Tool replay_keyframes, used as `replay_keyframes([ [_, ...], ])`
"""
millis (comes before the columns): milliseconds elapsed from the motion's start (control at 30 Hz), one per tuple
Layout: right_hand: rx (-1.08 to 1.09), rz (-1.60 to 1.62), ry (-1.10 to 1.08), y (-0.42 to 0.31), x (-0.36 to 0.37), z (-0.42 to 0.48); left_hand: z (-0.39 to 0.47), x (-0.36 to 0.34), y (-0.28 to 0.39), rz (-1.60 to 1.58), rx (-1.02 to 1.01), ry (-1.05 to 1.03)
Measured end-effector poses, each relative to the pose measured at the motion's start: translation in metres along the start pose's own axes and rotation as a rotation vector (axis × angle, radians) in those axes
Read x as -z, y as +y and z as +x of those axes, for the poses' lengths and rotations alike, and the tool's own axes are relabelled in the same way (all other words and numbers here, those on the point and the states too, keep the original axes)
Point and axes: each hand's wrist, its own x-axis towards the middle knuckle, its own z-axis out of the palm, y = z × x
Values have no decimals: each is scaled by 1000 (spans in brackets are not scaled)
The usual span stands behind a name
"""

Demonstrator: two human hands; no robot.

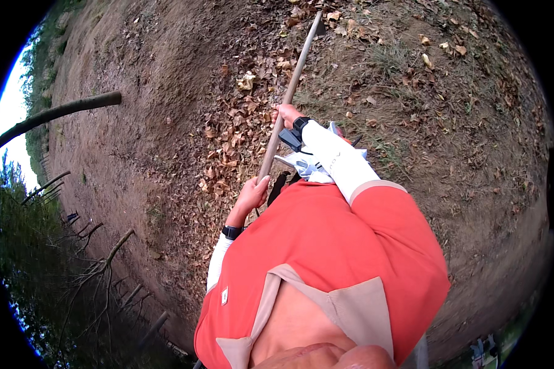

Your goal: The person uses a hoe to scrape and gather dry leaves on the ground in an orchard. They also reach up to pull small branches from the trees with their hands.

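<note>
A long wooden-handled tool [300,69], which looks like a hoe, slants from my body up to the top of the view. Its small dark head [321,28] lies over dry leaves, and its exact shape cannot be made out. Near the lower end of the handle, my left hand [254,193] is closed around the wood. Farther along, my right hand [286,115] grips the same handle. Each wrist has a black strap, and a dark device [290,139] sits by the right one. White cloth [307,163] shows beneath my right forearm.
Brown fallen leaves [228,143] cover a strip of sloping bare soil [166,60]. Grass tufts [390,57] grow at the right. A tree trunk [74,105] stands at the left, with several thinner trunks and bare branches [108,263] below it in the view.
</note>
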Motion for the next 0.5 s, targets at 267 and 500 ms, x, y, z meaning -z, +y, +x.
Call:
replay_keyframes([
  [267, -220, -8, -63, 71, 27, 51, -99, 18, 0, 107, 173, 52],
  [500, -195, -118, -126, 89, -16, 13, -139, 33, -21, -21, 171, 136],
])
